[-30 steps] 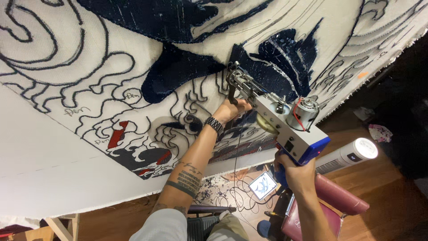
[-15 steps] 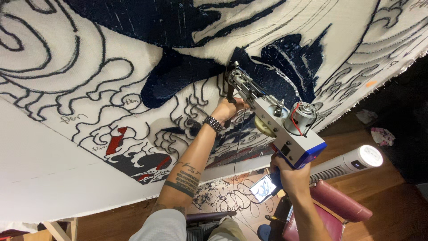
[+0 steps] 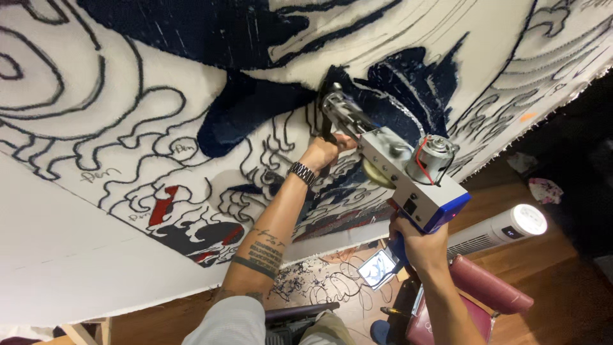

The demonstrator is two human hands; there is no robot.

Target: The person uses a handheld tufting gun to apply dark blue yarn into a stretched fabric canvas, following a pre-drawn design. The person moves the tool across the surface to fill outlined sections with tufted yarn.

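Two hands on one tufting gun (image 3: 399, 169), which I use as the landmark. Left hand (image 3: 324, 152) is wrapped tight round the gun's front grip at its nose end, a dark wristwatch (image 3: 302, 172) just below it and a tattooed forearm running down from there. Right hand (image 3: 418, 243) is closed round the blue rear handle under the gun's grey body; fingers fully curled, no gap. Gun's nose presses into the stretched white cloth (image 3: 128, 115) at the edge of a dark navy tufted patch (image 3: 255, 112) up-left of the gun. A small round motor (image 3: 434, 156) with a red wire sits on top of the gun's back end. Versus half a second ago: both grips unchanged, the gun still against the same navy region, view shifted slightly so the cloth's black line drawing sits a bit differently in frame. Small handwritten marks on the cloth lie far left of the gun, beside red filled spots (image 3: 163, 207) lower-left. Below the gun, a lit phone screen (image 3: 378, 268) on the floor; right of the gun a white tower fan (image 3: 498, 230) lying near a maroon seat (image 3: 491, 294).
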